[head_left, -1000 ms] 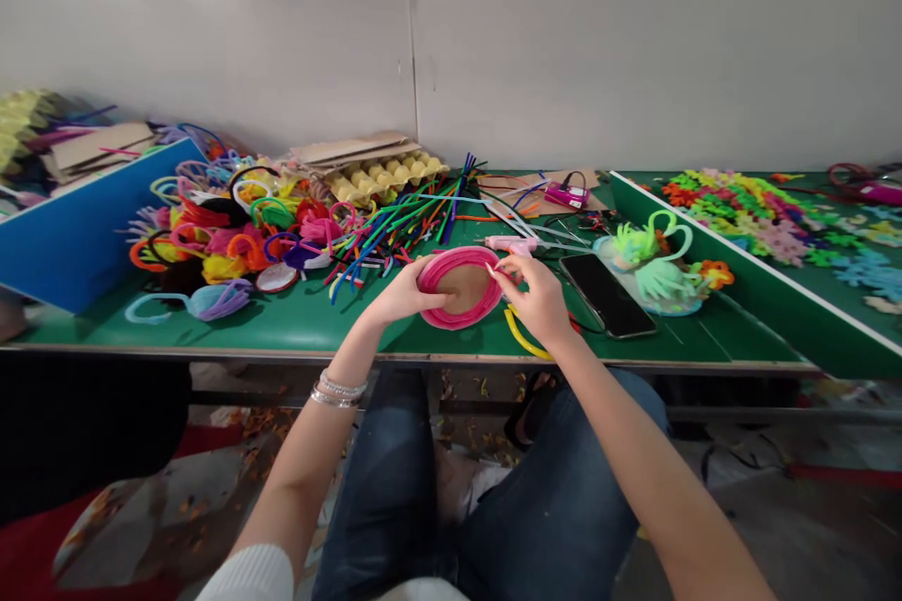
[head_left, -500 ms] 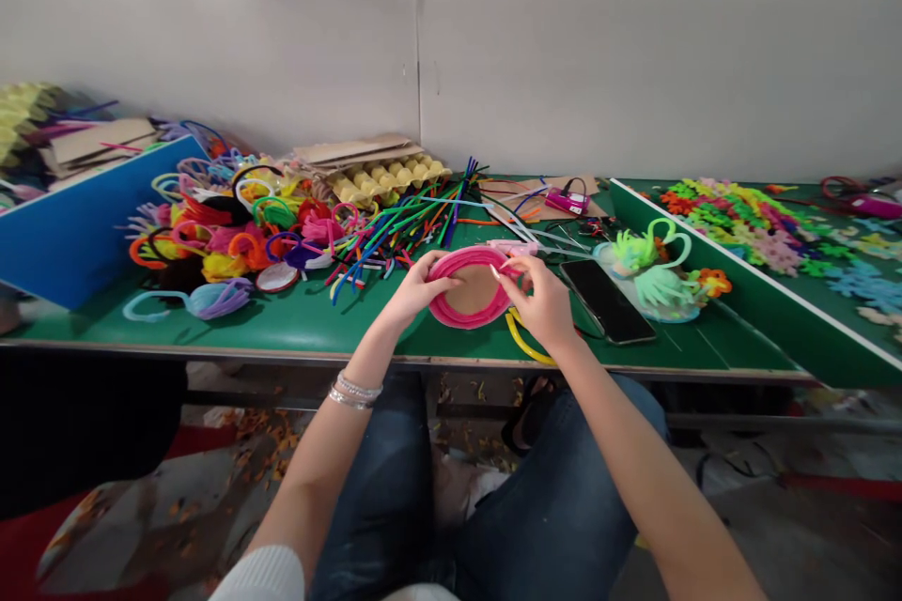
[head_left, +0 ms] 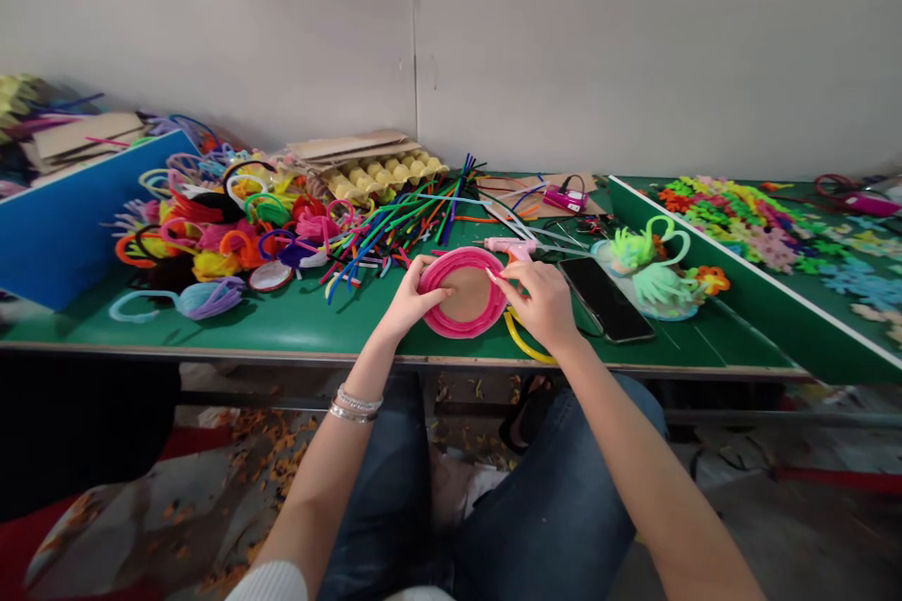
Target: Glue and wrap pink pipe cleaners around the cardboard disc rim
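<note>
A round brown cardboard disc [head_left: 466, 293] ringed by coiled pink pipe cleaner [head_left: 451, 325] is held just above the green table [head_left: 282, 324]. My left hand [head_left: 412, 302] grips its left edge, thumb on the disc's face. My right hand [head_left: 543, 300] pinches the pink coil at its upper right rim. A yellow pipe cleaner loop [head_left: 520, 345] lies under my right hand.
A pink glue gun [head_left: 512, 247] and a black phone [head_left: 606, 297] lie to the right, beside a green pipe-cleaner figure [head_left: 652, 268]. Loose pipe cleaners [head_left: 395, 221], coloured loops [head_left: 225, 230] and an egg carton [head_left: 377, 174] crowd the left. A blue board [head_left: 63, 225] leans far left.
Both hands with the pink-ringed disc have sunk slightly toward the table; my right fingers have shifted along the coil's upper right rim.
</note>
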The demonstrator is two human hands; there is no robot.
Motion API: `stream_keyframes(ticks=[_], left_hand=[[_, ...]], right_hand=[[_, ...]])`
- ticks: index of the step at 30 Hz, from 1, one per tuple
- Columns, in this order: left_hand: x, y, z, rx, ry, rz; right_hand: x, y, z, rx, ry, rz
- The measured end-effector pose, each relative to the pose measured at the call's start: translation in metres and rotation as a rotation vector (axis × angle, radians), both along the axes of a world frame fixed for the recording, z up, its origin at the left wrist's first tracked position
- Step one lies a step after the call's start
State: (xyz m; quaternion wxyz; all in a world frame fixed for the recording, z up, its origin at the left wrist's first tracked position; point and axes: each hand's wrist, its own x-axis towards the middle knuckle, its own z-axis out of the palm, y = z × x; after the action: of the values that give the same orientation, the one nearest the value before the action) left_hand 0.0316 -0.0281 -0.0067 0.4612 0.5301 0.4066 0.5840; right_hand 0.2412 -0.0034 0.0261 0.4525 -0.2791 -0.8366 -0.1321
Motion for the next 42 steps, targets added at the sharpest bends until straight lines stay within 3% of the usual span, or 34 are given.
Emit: stream_keyframes(ticks=[5, 11, 17, 29, 42], left_hand=[[0.0045, -0.0002, 0.0042, 0.1, 0.072, 0.009], [0.0074, -0.0019, 0.0038, 0.237, 0.213, 0.187], [0.0082, -0.003, -0.0002, 0.332, 0.297, 0.253], [0.0073, -0.0026, -0.0022, 0.376, 0.339, 0.298], [0.0082, -0.0038, -0.0009, 0.331, 0.316, 0.291]], right_hand=[[-0.001, -0.001, 0.0024, 0.031, -0.041, -0.058], [-0.0016, -0.0012, -0.0002, 0.013, -0.088, -0.066], [-0.0021, -0.0011, -0.0007, 0.025, -0.082, -0.026], [-0.002, -0.0025, -0.0004, -0.005, -0.072, -0.01], [-0.0038, -0.0064, 0.0033, 0.034, -0.214, -0.165]])
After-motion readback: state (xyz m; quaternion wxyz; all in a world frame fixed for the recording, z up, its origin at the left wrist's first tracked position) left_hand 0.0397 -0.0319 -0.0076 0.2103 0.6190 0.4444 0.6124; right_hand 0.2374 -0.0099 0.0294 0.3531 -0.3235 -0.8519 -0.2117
